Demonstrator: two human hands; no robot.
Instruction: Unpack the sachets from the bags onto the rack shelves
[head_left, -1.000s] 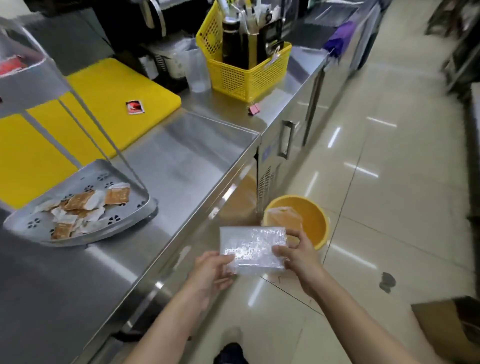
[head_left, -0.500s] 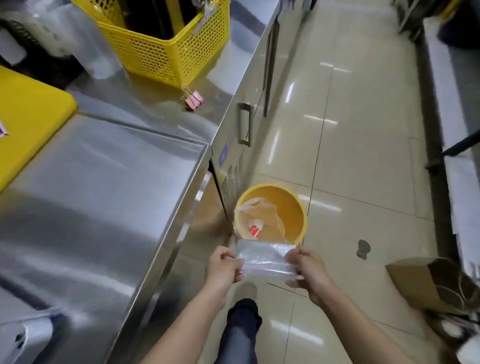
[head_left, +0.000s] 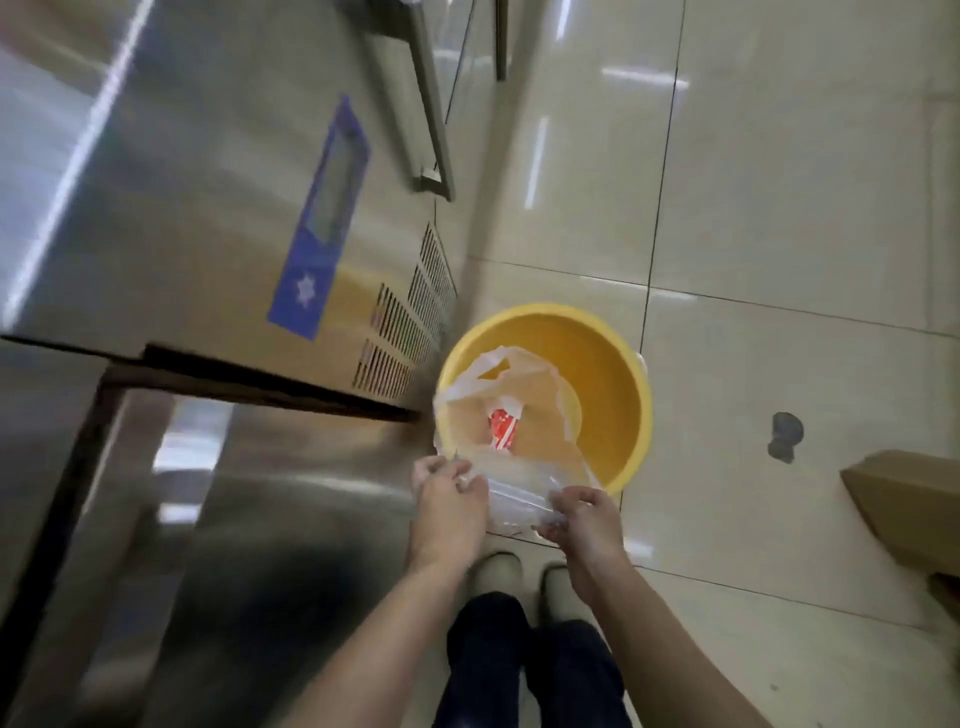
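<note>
A clear, empty-looking plastic bag (head_left: 517, 499) is stretched between both hands, just above the near rim of a yellow bucket (head_left: 608, 364) on the floor. My left hand (head_left: 447, 493) pinches the bag's left edge and my right hand (head_left: 582, 512) pinches its right edge. Inside the bucket lies a crumpled translucent bag (head_left: 524, 395) with a red and white sachet (head_left: 501, 427) showing through it. The rack and its shelves are out of view.
A stainless steel counter cabinet (head_left: 208, 208) with a blue label (head_left: 322, 223), vent slots and a door handle stands at the left. A cardboard box (head_left: 914, 499) sits on the tiled floor at the right. My shoes (head_left: 524, 582) are under the hands.
My view has tilted down from the counter top to the floor. Both hands have carried the clear bag lower and closer to the yellow bucket's rim.
</note>
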